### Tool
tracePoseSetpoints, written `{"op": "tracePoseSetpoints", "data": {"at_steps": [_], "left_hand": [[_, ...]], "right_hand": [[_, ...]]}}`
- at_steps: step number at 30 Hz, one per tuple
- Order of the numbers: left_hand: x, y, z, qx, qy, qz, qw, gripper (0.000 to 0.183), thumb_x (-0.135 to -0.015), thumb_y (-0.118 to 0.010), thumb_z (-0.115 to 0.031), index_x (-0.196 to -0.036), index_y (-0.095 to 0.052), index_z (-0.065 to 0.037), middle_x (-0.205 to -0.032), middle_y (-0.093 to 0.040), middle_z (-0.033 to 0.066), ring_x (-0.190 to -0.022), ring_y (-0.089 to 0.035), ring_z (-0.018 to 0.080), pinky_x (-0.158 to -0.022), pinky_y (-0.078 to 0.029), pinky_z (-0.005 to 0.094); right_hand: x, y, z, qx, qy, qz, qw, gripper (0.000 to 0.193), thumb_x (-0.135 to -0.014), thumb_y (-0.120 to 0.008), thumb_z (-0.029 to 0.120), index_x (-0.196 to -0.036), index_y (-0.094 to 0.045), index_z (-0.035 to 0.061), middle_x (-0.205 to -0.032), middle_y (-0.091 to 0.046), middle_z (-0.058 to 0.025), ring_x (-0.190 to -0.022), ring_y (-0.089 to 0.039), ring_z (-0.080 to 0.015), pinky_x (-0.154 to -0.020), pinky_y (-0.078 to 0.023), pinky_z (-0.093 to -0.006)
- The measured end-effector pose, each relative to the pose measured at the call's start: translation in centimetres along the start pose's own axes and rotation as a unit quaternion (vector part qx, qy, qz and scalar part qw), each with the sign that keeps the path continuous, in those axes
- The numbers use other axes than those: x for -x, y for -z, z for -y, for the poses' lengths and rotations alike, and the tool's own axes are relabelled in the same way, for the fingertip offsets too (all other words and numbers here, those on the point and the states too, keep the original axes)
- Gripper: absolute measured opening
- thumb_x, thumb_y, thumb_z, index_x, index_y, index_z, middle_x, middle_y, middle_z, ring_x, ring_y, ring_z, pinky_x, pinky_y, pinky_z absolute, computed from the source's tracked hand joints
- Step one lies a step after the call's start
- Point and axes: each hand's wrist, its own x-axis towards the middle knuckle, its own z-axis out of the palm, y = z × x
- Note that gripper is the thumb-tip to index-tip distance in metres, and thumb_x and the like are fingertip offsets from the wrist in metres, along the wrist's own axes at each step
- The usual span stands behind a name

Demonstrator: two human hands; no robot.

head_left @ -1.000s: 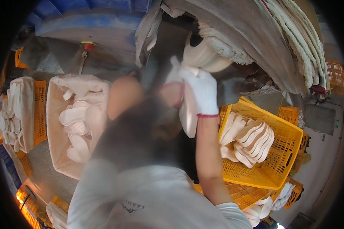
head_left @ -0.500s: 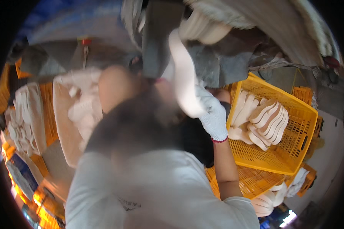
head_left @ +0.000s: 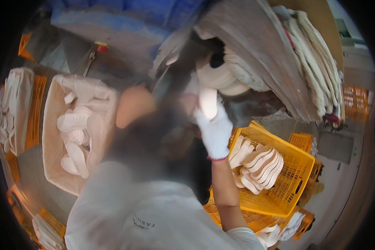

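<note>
My right hand (head_left: 216, 133), in a white knitted glove with a dark red cuff, is closed on a pale shoe sole (head_left: 208, 104). The sole's far end meets a cream rounded part (head_left: 223, 79) under a cloth-draped machine (head_left: 246, 41); whether they touch I cannot tell. Beside the sole, a blurred whitish patch looks like my left hand (head_left: 191, 86), its fingers hidden by a dark smear in the middle of the view. Right of my forearm, a yellow crate (head_left: 298, 164) holds several pale soles (head_left: 262, 164) lying in a row.
At the left stands a bin with a pale liner (head_left: 54, 137), holding loose soles (head_left: 77, 146). Another lined container (head_left: 18, 108) is at the far left. A wrench (head_left: 89, 63) lies near the back. Rolled white cloth (head_left: 312, 62) hangs at the right of the machine.
The view has shifted, and the crate now appears lower and further left. My right hand has brought the sole in under the draped machine; less of the sole shows now.
</note>
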Motion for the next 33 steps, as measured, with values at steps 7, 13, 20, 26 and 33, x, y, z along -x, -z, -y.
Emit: {"op": "tracePoseSetpoints", "data": {"at_steps": [7, 13, 20, 26, 33], "left_hand": [[10.5, -3.4, -0.4, -0.042, 0.058, -0.056, 0.996, 0.079, -0.106, -0.045, -0.07, -0.155, -0.05, -0.009, -0.147, -0.06, 0.0102, -0.133, -0.057, 0.0243, -0.113, -0.046, 0.0419], [13.3, -5.1, -4.9, 0.128, 0.196, 0.063, 0.97, 0.09, -0.101, -0.046, -0.079, -0.146, -0.059, -0.002, -0.137, -0.069, 0.0141, -0.121, -0.068, 0.0266, -0.107, -0.053, 0.0418], [7.5, -2.8, -4.9, 0.223, 0.166, 0.126, 0.952, 0.078, -0.101, -0.052, -0.074, -0.128, -0.069, -0.003, -0.116, -0.075, 0.0119, -0.105, -0.071, 0.0232, -0.095, -0.057, 0.0332], [1.6, -2.9, -3.7, 0.268, 0.084, 0.192, 0.94, 0.062, -0.109, -0.046, -0.058, -0.142, -0.06, -0.007, -0.138, -0.066, 0.0125, -0.125, -0.061, 0.03, -0.111, -0.047, 0.0403], [1.2, 1.3, -0.9, 0.248, 0.003, 0.221, 0.943, 0.049, -0.118, -0.033, -0.035, -0.153, -0.048, -0.005, -0.146, -0.061, 0.012, -0.132, -0.057, 0.0272, -0.115, -0.042, 0.0357]], "right_hand": [[14.7, 1.4, -1.0, -0.159, -0.053, 0.036, 0.985, 0.05, -0.079, -0.092, 0.014, -0.121, -0.071, -0.0019, -0.114, -0.074, -0.0145, -0.101, -0.072, -0.0252, -0.092, -0.056, -0.0346], [19.5, 2.4, -6.1, -0.665, -0.341, 0.039, 0.663, 0.092, -0.077, -0.091, 0.019, -0.153, -0.044, -0.0041, -0.137, -0.065, -0.0188, -0.114, -0.072, -0.0323, -0.089, -0.065, -0.0456], [13.8, 3.1, -3.3, -0.657, -0.347, 0.106, 0.66, 0.092, -0.08, -0.092, 0.031, -0.152, -0.047, -0.0036, -0.137, -0.067, -0.0172, -0.118, -0.071, -0.0329, -0.087, -0.066, -0.0529], [7.0, 0.4, -0.8, -0.742, -0.31, 0.037, 0.594, 0.06, -0.103, -0.069, 0.033, -0.151, -0.05, 0.0031, -0.136, -0.065, -0.0119, -0.115, -0.067, -0.0262, -0.086, -0.059, -0.0408], [9.4, 4.0, 1.4, -0.59, -0.212, 0.054, 0.777, 0.087, -0.088, -0.076, 0.007, -0.163, -0.031, 0.0006, -0.142, -0.06, -0.0166, -0.114, -0.069, -0.0238, -0.076, -0.064, -0.0346]]}}
